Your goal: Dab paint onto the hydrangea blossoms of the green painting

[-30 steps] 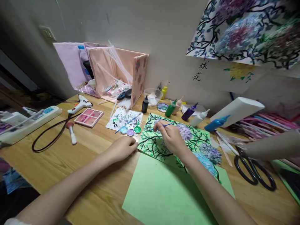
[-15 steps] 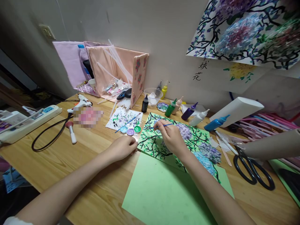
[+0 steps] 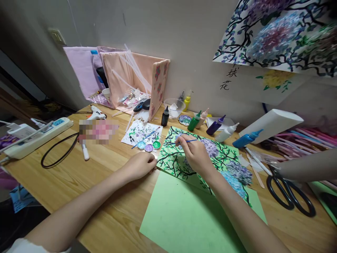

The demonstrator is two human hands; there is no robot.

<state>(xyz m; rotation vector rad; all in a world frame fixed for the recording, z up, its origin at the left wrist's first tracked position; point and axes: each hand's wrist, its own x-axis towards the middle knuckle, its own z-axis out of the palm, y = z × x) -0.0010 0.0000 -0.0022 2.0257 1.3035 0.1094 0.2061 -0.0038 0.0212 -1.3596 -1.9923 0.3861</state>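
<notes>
My right hand (image 3: 193, 151) is closed on a thin blue paintbrush (image 3: 190, 141), its tip over the upper left of a green painted sheet (image 3: 171, 158). Black branches, green leaves and fluffy purple and blue flower clusters cover the sheet. At the sheet's left edge rests my left hand (image 3: 140, 164), fingers curled in; what they hold, if anything, is hidden. Just beyond it stands a small palette (image 3: 149, 147) with blue, purple and green paint. A second blue brush (image 3: 145, 138) lies across paint-stained paper (image 3: 131, 135) beside the palette.
Paint bottles (image 3: 194, 121) line the back, near a clear bowl (image 3: 175, 108). Black-handled scissors (image 3: 279, 191) lie at right. A glue gun (image 3: 98, 113) and power strip (image 3: 39, 138) are at left. A pink fabric-covered box (image 3: 158, 88) stands against the wall. Plain green paper (image 3: 181, 218) lies in front.
The whole view has shifted slightly, so everything appears a little further right. Both hands keep nearly the same place relative to the sheet, and the brush is still held in my right hand.
</notes>
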